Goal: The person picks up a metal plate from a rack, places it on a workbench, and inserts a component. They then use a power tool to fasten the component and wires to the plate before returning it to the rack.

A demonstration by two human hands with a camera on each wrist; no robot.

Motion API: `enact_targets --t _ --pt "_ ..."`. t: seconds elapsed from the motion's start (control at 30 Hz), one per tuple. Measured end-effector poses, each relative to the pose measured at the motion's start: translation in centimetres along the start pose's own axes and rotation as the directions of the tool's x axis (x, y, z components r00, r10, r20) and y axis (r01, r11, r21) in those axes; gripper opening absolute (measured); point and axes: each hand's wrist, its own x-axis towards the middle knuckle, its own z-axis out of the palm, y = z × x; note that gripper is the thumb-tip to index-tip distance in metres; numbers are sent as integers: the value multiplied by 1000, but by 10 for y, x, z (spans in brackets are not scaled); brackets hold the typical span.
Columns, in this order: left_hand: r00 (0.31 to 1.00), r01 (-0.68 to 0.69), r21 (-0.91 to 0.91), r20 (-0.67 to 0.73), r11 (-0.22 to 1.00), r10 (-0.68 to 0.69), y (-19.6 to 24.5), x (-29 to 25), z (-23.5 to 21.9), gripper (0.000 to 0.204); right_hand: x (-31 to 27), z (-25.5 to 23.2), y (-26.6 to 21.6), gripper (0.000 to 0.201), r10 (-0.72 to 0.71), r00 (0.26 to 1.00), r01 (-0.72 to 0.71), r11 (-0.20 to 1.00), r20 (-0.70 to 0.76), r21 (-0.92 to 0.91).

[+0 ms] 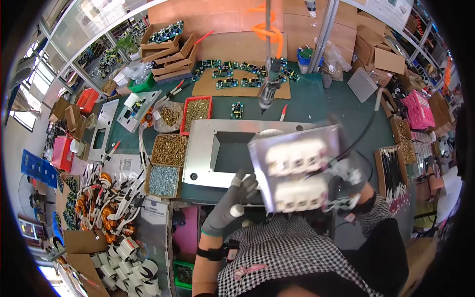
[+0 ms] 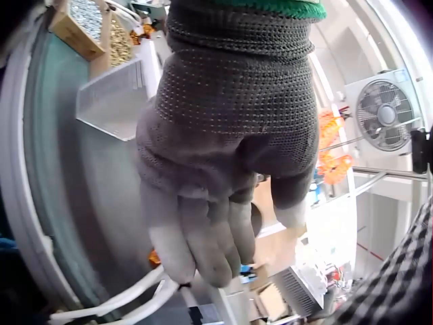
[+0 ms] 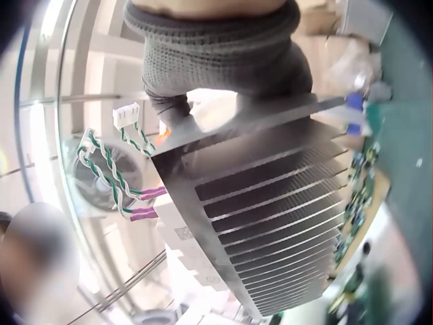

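My right hand (image 1: pixel 349 180), in a grey glove, grips a metal heat sink (image 3: pixel 270 210) by its edge. Long parallel fins line one face, seen in the right wrist view. White blocks (image 1: pixel 297 158) sit in two rows on the other face, blurred in the head view. Twisted green-and-white wires (image 3: pixel 111 176) with white plugs hang from it. My left hand (image 1: pixel 225 205), gloved with pale fingertips, has loosely extended fingers and holds nothing. It hovers left of the heat sink, by the front edge of a silver metal panel (image 1: pixel 202 153) with a rectangular cutout.
An electric screwdriver (image 1: pixel 268 89) hangs over the bench. Boxes of brass screws (image 1: pixel 169 150) and silver screws (image 1: pixel 163 180) stand left of the panel. Green circuit boards (image 1: pixel 225 72) lie on cardboard at the back. Black cables (image 1: pixel 392 171) fill a box at right.
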Motion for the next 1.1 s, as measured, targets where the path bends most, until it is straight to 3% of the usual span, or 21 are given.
enact_targets --t 0.07,0.1,0.17,0.23,0.27,0.3,0.33,0.37,0.4,0.43,0.47,0.53,0.63,0.73,0.77,0.8,0.87,0.97,1.03,1.1 --pt "986 34 -108 -157 994 -51 19 -29 9 115 4 47 49 110 82 988 -82 997 131 -9" --pt "961 88 -135 -251 987 -120 -1 -55 -23 110 2 55 92 108 57 985 -38 992 163 -116" --pt "914 22 -231 -390 973 -113 -22 -113 -50 99 -3 84 124 108 228 932 -212 974 284 -87" --pt "857 -130 -268 -514 955 -27 -19 -158 -48 91 -4 103 156 106 373 856 -353 928 357 -122" --pt "878 -109 -340 -473 934 -70 -25 -182 -54 90 -1 102 176 105 383 835 -338 924 396 -180" --pt "853 -127 -338 -517 932 -71 -29 -197 -53 90 1 109 178 104 416 807 -441 897 419 -41" --pt "826 -143 -337 -559 931 -76 -32 -209 -50 90 5 108 190 92 435 833 -399 901 342 -174" --pt "846 -132 -377 -524 917 -93 -30 -217 -44 89 8 110 193 77 519 807 -525 849 281 -61" --pt "820 -163 -422 -560 892 -115 -37 -224 -43 85 11 113 196 63 606 763 -632 772 226 62" --pt "792 -198 -466 -595 862 -140 -48 -230 -43 81 12 104 203 32 637 732 -661 750 242 24" --pt "763 -236 -505 -625 830 -164 -59 -234 -46 77 14 104 211 27 782 602 -790 613 159 -23" --pt "744 -229 -466 -650 855 -155 -82 -240 -57 79 16 103 230 24 961 274 -960 272 -32 -64" --pt "707 -252 -479 -684 841 -177 -96 -233 -63 81 1 70 295 25 992 107 -986 97 -70 -135" --pt "692 -268 -419 -710 868 -129 -106 -221 -69 80 9 47 308 34 846 388 -919 386 -366 -83" --pt "692 -276 -384 -716 881 -95 -116 -216 -78 80 10 29 312 43 792 561 -827 550 -241 -117" --pt "688 -282 -347 -723 894 -64 -113 -204 -74 79 8 26 308 53 779 606 -784 619 -163 42" --pt "698 -309 -313 -716 898 -9 -118 -182 -77 72 -12 28 275 56 841 494 -866 499 -223 -35" --pt "639 -328 -322 -768 888 -43 -131 -132 -85 52 -12 28 194 48 847 518 -775 524 118 -354" --pt "665 -370 -370 -746 852 -35 -133 -100 -82 52 2 29 135 44 836 438 -635 547 329 -545" --pt "726 -410 -470 -687 782 -32 -147 -75 -89 58 43 33 84 39 721 545 -452 683 428 -574"
